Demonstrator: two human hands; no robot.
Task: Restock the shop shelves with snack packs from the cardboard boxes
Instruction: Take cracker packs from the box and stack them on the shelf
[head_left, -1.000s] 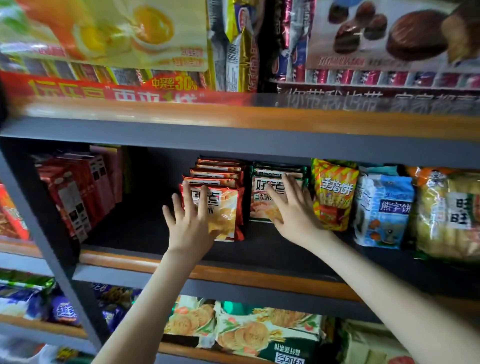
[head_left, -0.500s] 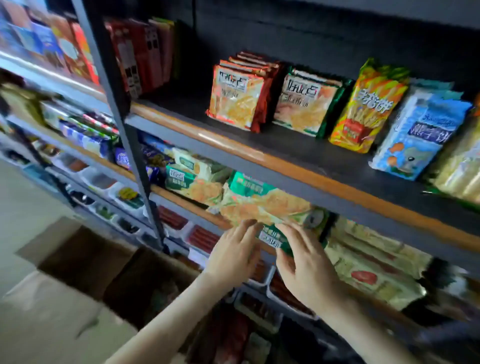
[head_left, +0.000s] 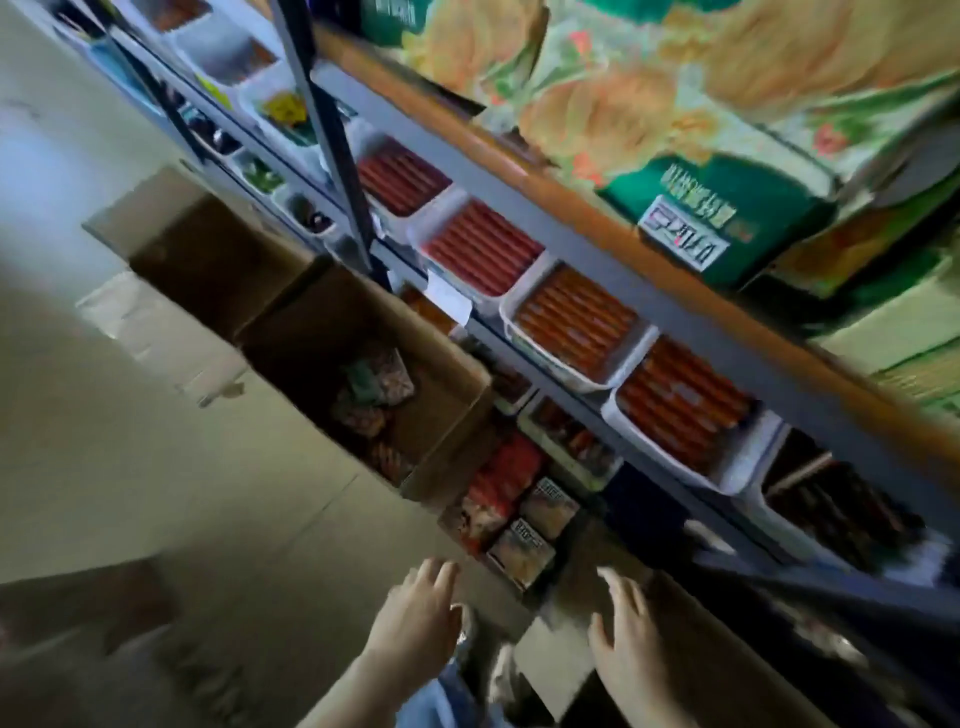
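The view is tilted and blurred, looking down at the floor beside the shelves. My left hand (head_left: 421, 618) and my right hand (head_left: 626, 639) hang low with fingers spread, holding nothing. Just beyond them an open cardboard box (head_left: 545, 603) holds red and beige snack packs (head_left: 511, 514). Further back another open cardboard box (head_left: 457, 415) holds mixed snack packs (head_left: 371, 395). Neither hand touches a pack.
The grey metal shelf unit (head_left: 597, 249) runs diagonally on the right, with white trays of red sausage sticks (head_left: 576, 317) and green cracker packs (head_left: 675, 135) above. An empty-looking box (head_left: 208, 249) stands at the back left. Beige floor (head_left: 156, 441) spreads to the left.
My head has dropped from the upper shelf toward the floor. Both hands left the shelved packs and came down, empty, toward the nearest box.
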